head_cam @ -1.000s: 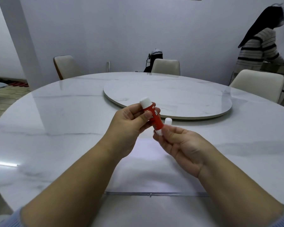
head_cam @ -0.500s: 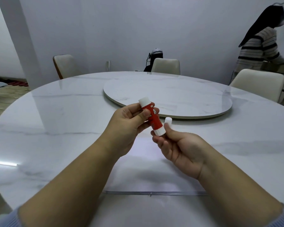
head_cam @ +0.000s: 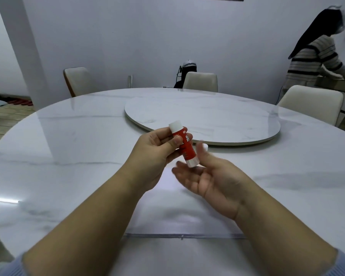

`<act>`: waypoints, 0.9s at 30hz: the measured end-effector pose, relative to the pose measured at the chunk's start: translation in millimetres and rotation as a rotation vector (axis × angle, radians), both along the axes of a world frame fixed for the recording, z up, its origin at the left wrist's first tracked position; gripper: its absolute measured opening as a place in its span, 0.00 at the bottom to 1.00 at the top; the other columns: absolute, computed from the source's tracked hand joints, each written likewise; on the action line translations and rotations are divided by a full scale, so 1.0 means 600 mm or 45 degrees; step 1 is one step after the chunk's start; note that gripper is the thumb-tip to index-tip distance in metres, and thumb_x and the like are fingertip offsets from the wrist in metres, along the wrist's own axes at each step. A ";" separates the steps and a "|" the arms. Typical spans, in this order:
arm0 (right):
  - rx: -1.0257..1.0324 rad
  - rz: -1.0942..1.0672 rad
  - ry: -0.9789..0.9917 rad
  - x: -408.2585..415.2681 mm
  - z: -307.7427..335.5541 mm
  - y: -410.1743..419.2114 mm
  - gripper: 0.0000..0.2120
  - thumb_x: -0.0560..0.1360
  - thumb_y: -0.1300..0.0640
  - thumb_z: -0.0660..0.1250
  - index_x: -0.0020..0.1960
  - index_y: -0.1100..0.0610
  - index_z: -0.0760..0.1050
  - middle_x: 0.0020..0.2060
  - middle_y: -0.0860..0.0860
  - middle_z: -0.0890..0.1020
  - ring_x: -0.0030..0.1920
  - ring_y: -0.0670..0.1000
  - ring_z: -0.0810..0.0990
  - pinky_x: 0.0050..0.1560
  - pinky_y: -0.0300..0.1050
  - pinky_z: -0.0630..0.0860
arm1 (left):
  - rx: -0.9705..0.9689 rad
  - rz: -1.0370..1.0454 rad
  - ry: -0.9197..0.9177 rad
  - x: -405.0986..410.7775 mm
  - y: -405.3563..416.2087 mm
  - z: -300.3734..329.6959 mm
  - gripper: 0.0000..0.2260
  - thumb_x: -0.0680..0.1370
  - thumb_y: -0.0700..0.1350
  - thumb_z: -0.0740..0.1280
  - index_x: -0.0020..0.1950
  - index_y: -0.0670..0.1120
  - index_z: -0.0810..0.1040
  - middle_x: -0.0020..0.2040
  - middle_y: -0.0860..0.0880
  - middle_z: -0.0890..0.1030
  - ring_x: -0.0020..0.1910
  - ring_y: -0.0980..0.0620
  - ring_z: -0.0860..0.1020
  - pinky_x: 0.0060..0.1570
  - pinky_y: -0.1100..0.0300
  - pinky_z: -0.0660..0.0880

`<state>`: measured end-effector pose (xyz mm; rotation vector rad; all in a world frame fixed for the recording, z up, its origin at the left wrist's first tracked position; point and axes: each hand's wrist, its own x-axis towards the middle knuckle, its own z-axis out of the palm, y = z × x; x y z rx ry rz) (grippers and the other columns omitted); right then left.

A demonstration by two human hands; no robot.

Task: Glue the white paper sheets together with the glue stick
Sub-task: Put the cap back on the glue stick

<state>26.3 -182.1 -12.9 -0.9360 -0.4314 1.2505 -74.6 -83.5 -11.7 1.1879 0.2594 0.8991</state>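
My left hand (head_cam: 157,150) holds a red glue stick (head_cam: 184,145) with white ends, tilted, above the table. My right hand (head_cam: 207,180) is just below the stick's lower white end, palm up, fingers spread and blurred; it holds nothing. A small white cylinder (head_cam: 205,146), perhaps the cap, stands on the table behind my right thumb. White paper sheets (head_cam: 187,212) lie flat on the marble table (head_cam: 68,156) under both hands, partly hidden by my forearms.
A round marble turntable (head_cam: 217,116) sits at the table's centre, beyond my hands. A clear plastic strip (head_cam: 181,235) runs along the paper's near edge. Chairs (head_cam: 311,102) stand around the table. A person in a striped top (head_cam: 315,60) stands at the far right.
My right hand has let go of the stick's lower end and opened, dropping slightly. My left hand keeps the glue stick in nearly the same place.
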 end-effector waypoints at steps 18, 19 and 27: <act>-0.325 -0.080 -2.185 0.152 -0.042 0.078 0.24 0.78 0.66 0.57 0.73 0.54 0.65 0.75 0.51 0.63 0.72 0.47 0.63 0.67 0.30 0.53 | -0.320 -0.129 0.127 0.008 -0.001 -0.011 0.14 0.82 0.43 0.53 0.56 0.46 0.78 0.40 0.46 0.79 0.38 0.48 0.80 0.48 0.53 0.75; -0.300 -0.055 -2.237 0.158 -0.047 0.086 0.22 0.78 0.67 0.58 0.71 0.57 0.68 0.73 0.54 0.67 0.72 0.50 0.65 0.69 0.33 0.56 | -0.344 -0.153 0.142 0.009 -0.002 -0.013 0.14 0.82 0.43 0.53 0.56 0.45 0.78 0.40 0.46 0.79 0.36 0.48 0.79 0.45 0.55 0.75; -0.298 -0.201 -2.150 0.173 -0.052 0.102 0.10 0.74 0.68 0.64 0.52 0.60 0.79 0.43 0.48 0.75 0.42 0.49 0.75 0.41 0.35 0.70 | -0.499 -0.160 0.167 0.015 0.005 -0.016 0.12 0.81 0.45 0.57 0.49 0.39 0.76 0.36 0.45 0.82 0.31 0.50 0.78 0.33 0.61 0.79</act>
